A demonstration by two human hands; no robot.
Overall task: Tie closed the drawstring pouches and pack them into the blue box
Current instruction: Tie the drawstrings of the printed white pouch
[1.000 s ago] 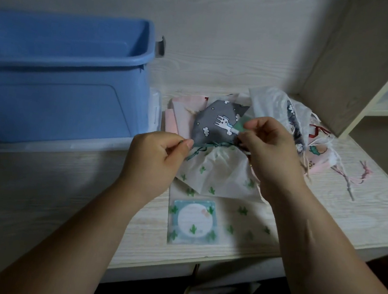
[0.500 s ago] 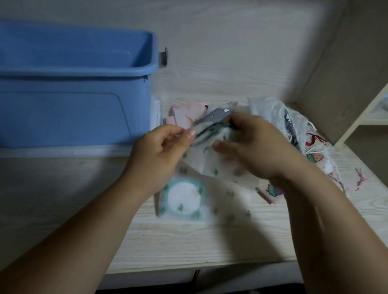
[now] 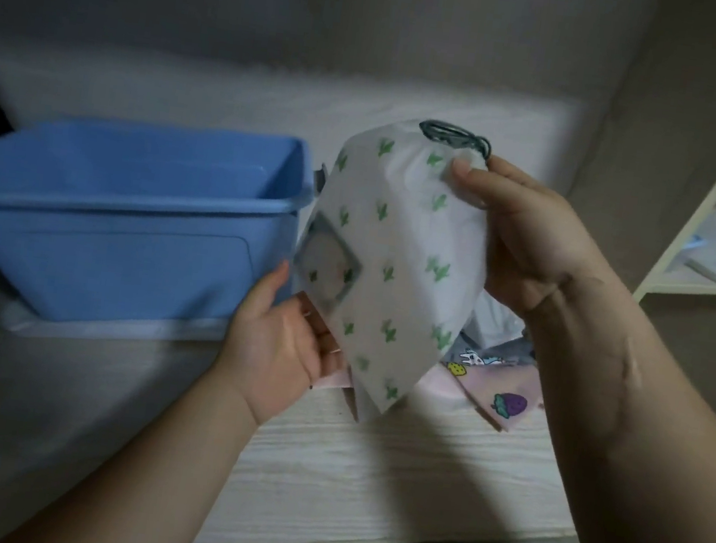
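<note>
While the right hand (image 3: 530, 247) pinches the gathered neck of the translucent white drawstring pouch w/ green cactus print (image 3: 400, 240), thumb on the front and fingers curled behind, the left hand (image 3: 279, 347) grips the pouch's lower left edge, palm toward the camera, fingers curled onto it. The pouch hangs in the air btw. the two hands, tilted, neck toward the right hand, bottom corner pointing down. Its one dark green drawstring (image 3: 453, 138) loops out just above the right thumb; the neck looks cinched, but any knot is too blurred to tell. One square grey label patch (image 3: 325, 267) sits just above the left fingers. One open-topped blue plastic box (image 3: 116, 241) stands left of the left hand. Below the right hand, on the pale wood-grain tabletop (image 3: 367, 475), lies a heap of other pouches, approx. three showing: one pink pouch w/ purple strawberry (image 3: 507, 402), one grey printed pouch (image 3: 485, 359), one crumpled white pouch (image 3: 494, 319).
</note>
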